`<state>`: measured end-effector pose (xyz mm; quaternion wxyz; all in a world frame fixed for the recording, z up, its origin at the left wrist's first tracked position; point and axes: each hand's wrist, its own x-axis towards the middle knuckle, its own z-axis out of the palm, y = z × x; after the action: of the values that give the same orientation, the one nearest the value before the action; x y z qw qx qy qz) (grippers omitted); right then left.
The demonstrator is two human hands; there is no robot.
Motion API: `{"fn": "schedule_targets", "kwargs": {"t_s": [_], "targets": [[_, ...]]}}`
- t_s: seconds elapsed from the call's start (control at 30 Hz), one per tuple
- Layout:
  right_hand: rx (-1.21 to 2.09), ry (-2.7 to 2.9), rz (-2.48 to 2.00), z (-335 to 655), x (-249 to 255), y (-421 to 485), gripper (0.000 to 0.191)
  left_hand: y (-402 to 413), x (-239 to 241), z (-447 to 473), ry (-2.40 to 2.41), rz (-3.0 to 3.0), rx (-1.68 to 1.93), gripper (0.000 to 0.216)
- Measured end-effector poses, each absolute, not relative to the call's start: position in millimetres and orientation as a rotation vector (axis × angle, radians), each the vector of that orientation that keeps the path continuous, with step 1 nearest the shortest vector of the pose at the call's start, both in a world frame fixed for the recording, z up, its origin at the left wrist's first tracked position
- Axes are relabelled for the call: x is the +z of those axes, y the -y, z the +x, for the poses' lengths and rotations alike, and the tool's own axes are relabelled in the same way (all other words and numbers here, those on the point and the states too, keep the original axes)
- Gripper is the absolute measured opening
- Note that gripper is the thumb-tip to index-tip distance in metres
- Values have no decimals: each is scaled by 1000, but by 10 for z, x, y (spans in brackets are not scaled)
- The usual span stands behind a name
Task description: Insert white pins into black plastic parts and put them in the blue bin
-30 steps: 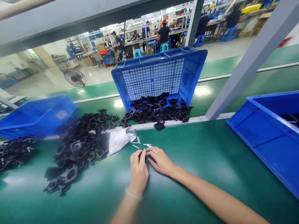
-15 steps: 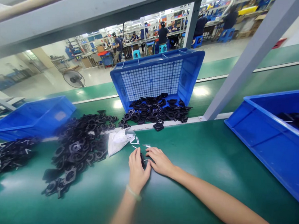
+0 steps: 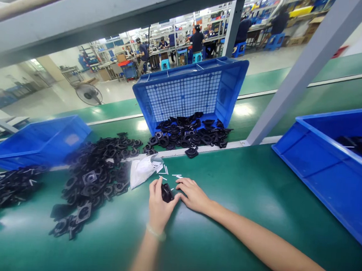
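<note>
tipped blue crate (image 3: 225, 78) | floor fan (image 3: 89, 94) – white bag (image 3: 141, 170) | right bin (image 3: 318, 161)

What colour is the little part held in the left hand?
Black, like the piles nearby; the small part in the left hand shows best in the head view.

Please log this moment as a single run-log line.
left hand: holds small black plastic part | right hand: fingertips at the part | surface: green belt | nearby: white bag

Left hand (image 3: 157, 206) gripped a black part (image 3: 166, 192), right hand (image 3: 193, 195) touching it, white pins (image 3: 166, 172) just beyond on the belt (image 3: 245, 189).
</note>
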<state>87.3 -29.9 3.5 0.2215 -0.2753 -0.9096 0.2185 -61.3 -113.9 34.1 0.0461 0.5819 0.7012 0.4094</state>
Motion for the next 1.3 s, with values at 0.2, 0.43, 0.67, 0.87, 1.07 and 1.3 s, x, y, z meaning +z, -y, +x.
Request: {"fn": "schedule_targets", "kwargs": {"t_s": [0.2, 0.43, 0.67, 0.87, 1.07, 1.3], "targets": [[604, 2510, -761, 873, 38, 294, 19, 1131, 267, -623, -2092, 1873, 1106, 77], [612, 2510, -759, 874, 62, 299, 24, 1079, 155, -620, -1949, 1775, 1010, 62], [658, 2428, -739, 869, 28, 296, 19, 1110, 221, -581, -2105, 1720, 1194, 64], [919, 2152, -793, 871, 83, 281, 20, 1089, 130, -564, -1988, 1729, 1064, 66], [1288, 2099, -715, 857, 118, 344, 29, 1117, 145, -455, -1882, 1710, 1066, 70], [1781, 1697, -693, 838, 64, 287, 42, 1119, 145, -431, -1832, 1677, 1115, 77]]}}
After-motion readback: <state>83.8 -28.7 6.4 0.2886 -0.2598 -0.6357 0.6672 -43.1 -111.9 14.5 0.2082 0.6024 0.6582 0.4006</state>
